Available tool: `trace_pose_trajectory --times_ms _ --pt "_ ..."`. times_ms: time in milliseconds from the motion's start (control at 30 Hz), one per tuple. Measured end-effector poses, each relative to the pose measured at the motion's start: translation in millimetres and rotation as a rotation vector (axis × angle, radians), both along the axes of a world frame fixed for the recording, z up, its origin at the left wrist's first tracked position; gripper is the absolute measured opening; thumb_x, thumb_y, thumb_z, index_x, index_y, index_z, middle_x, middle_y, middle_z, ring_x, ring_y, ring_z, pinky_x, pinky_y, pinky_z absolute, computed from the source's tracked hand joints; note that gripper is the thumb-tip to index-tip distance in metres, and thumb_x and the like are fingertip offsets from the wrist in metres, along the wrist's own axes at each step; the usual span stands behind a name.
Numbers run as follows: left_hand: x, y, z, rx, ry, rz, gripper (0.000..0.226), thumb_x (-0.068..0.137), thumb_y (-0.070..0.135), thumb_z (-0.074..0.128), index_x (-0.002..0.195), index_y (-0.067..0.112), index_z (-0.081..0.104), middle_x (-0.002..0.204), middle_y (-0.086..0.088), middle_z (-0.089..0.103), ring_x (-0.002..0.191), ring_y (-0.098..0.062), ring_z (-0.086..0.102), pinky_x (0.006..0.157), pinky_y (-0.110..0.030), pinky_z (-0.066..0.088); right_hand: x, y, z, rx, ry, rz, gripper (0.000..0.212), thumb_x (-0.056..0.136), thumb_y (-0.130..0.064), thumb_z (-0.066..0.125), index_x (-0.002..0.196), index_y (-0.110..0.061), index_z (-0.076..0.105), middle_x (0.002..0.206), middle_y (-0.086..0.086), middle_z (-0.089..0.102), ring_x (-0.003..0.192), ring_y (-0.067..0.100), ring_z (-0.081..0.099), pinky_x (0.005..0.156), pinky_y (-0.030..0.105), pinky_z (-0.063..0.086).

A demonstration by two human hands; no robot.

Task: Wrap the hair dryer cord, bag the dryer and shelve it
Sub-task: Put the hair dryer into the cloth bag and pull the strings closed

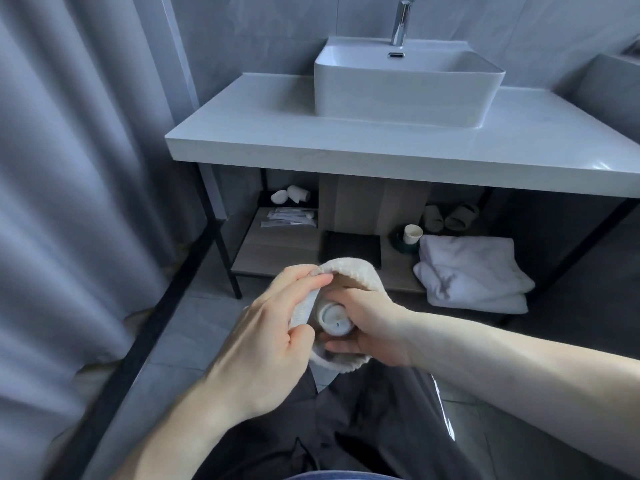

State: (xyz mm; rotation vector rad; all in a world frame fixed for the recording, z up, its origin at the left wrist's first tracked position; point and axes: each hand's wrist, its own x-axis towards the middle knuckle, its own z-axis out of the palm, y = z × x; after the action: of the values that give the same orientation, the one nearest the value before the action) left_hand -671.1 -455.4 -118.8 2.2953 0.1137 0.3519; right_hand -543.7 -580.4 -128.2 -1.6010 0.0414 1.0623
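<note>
Cloth, soft and cream-coloured, makes up the bag [341,271], so expect it to slump and fold wherever you are not holding it; take it at the hemmed rim, which is the only part with some body. Your left hand [273,327] does just that: thumb and forefingers are curled close together and pinch the rim and a flat strip of the fabric, pulling the mouth up and open toward you. Just right of those fingers [311,279], inside the mouth, sits the hair dryer [333,317], showing one pale, round plastic end. Judge it as hard, smooth and somewhat slippery, light enough for one hand but heavy enough to drag the limp cloth down once released. Hold it round the body, not by the cord, which cannot be seen from here.

Right of the dryer, your right hand [372,327] reaches into the bag with its fingers wrapped round the dryer's far side and underside; they are narrowly curled on it, and the lower ones show beneath the round end. Bagging looks partly done, since that end is not yet covered.

Beyond both hands lies the lower shelf [277,254] under the sink surface [277,133], with folded white towels [474,271] off to the right of your right fingers and a dark tray [349,249] straight past them.
</note>
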Motion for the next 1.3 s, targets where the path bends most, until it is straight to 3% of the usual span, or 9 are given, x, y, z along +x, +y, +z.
trace_pose_trajectory --times_ms 267,433,567,800,867,967,1067,1200,1300 --pt "1.8 -1.8 -4.7 -0.133 -0.023 0.039 0.067 0.094 -0.011 0.044 0.150 0.022 0.057 0.153 0.029 0.046 0.145 0.014 0.037 0.115 -0.013 0.036 17.8 -23.2 12.4 -0.218 -0.355 0.395 0.037 0.092 -0.034 0.068 0.127 -0.026 0.072 0.113 0.010 0.083 0.089 0.023 0.082 0.086 0.038 0.062" --pt "8.0 -5.5 -2.5 -0.221 -0.018 0.038 0.064 0.098 -0.009 0.045 0.149 0.026 0.058 0.154 0.028 0.048 0.147 0.008 0.040 0.119 -0.017 0.035 -5.9 -71.1 42.5 -0.280 -0.665 0.603 0.046 0.100 -0.040 0.068 0.141 -0.054 0.055 0.150 -0.022 0.060 0.137 0.002 0.057 0.112 0.019 0.041" --pt "11.4 -11.1 0.6 -0.302 -0.011 0.004 0.063 0.095 0.000 0.044 0.150 0.026 0.057 0.153 0.030 0.049 0.146 0.004 0.044 0.115 -0.019 0.039 -24.2 -103.6 34.8 -0.210 -0.954 0.308 0.026 0.093 -0.031 0.072 0.116 -0.043 0.074 0.109 -0.013 0.080 0.091 0.009 0.077 0.081 0.027 0.062" --pt "17.7 -21.5 8.4 -0.504 0.025 0.031 0.065 0.098 -0.008 0.042 0.144 0.032 0.061 0.149 0.032 0.051 0.089 -0.012 0.066 0.063 -0.020 0.056 -21.5 -132.0 -3.7 -0.384 -0.922 0.166 0.037 0.089 -0.050 0.074 0.122 -0.054 0.057 0.109 -0.020 0.064 0.080 0.006 0.064 0.075 0.023 0.052" --pt "19.0 -23.9 10.9 -0.522 0.026 0.040 0.064 0.098 -0.009 0.042 0.144 0.032 0.061 0.149 0.030 0.052 0.088 -0.018 0.070 0.064 -0.023 0.056 -9.6 -126.9 -8.2 -0.352 -0.844 0.178 0.005 0.092 -0.040 0.073 0.096 -0.038 0.070 0.081 -0.008 0.070 0.058 0.005 0.054 0.066 0.026 0.047" --pt "18.3 -25.6 14.9 -0.557 0.010 0.045 0.063 0.098 -0.011 0.043 0.142 0.030 0.063 0.147 0.026 0.056 0.079 -0.026 0.069 0.064 -0.026 0.057 11.7 -115.8 -1.3 -0.273 -0.925 0.134 0.026 0.098 -0.021 0.067 0.072 -0.021 0.062 0.062 0.001 0.062 0.054 0.007 0.048 0.059 0.033 0.044" --pt "12.8 -22.3 22.6 -0.601 -0.027 0.034 0.057 0.100 -0.007 0.048 0.138 0.031 0.066 0.138 0.022 0.063 0.074 -0.010 0.066 0.064 -0.026 0.056 24.2 -96.3 25.4 -0.121 -1.028 0.001 0.023 0.103 -0.011 0.065 0.084 -0.020 0.075 0.077 0.005 0.075 0.064 0.004 0.063 0.060 0.019 0.053" --pt "4.9 -13.2 24.9 -0.705 -0.078 0.025 0.052 0.089 0.014 0.059 0.134 0.035 0.072 0.121 0.007 0.072 0.082 -0.005 0.069 0.075 -0.033 0.056 23.9 -65.8 45.9 0.156 -0.874 -0.109 0.024 0.109 -0.009 0.058 0.107 -0.017 0.081 0.097 0.019 0.080 0.082 0.024 0.077 0.082 0.053 0.067" --pt "1.5 -14.0 20.8 -0.778 -0.110 0.071 0.048 0.093 0.010 0.062 0.132 0.036 0.074 0.105 0.004 0.070 0.085 -0.004 0.070 0.081 -0.025 0.055 12.6 -57.7 47.3 0.243 -0.833 -0.093 0.027 0.108 -0.007 0.059 0.123 -0.020 0.076 0.109 0.005 0.085 0.100 0.022 0.081 0.093 0.045 0.065"
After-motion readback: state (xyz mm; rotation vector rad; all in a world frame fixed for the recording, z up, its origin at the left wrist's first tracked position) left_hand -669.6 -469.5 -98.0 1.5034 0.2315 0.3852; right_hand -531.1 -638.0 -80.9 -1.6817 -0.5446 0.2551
